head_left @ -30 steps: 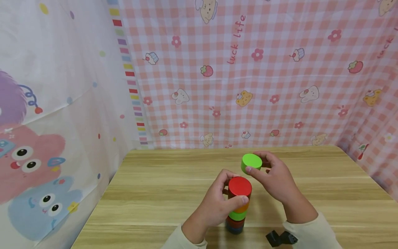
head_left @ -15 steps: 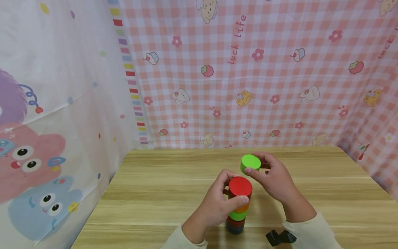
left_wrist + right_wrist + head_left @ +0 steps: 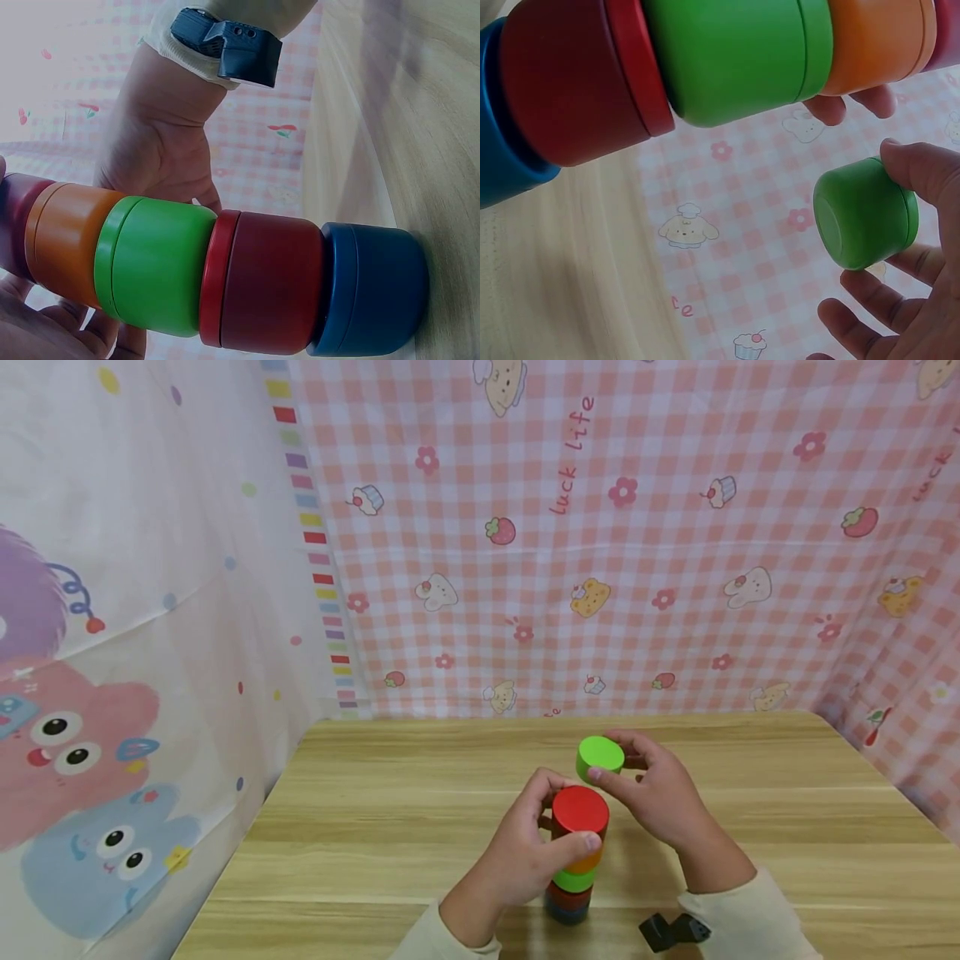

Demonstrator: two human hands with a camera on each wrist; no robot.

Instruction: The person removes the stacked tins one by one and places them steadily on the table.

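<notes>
Several small round lidded jars stand in one upright stack on the wooden table. From the bottom they are a blue jar, a dark red jar, a green jar, an orange jar and a red jar on top. My left hand grips the stack's upper part, fingers behind and thumb in front. Beyond and slightly right of the stack, my right hand pinches a smaller green jar by its sides, raised above the table and apart from the stack.
The wooden table reaches back to a pink checked cloth. A white cloth with cartoon figures hangs at the left. A black wrist camera mount sits by my right sleeve.
My right hand has brought the smaller green jar slightly left and down, closer to the stack. My left hand and the stack have stayed nearly still.
</notes>
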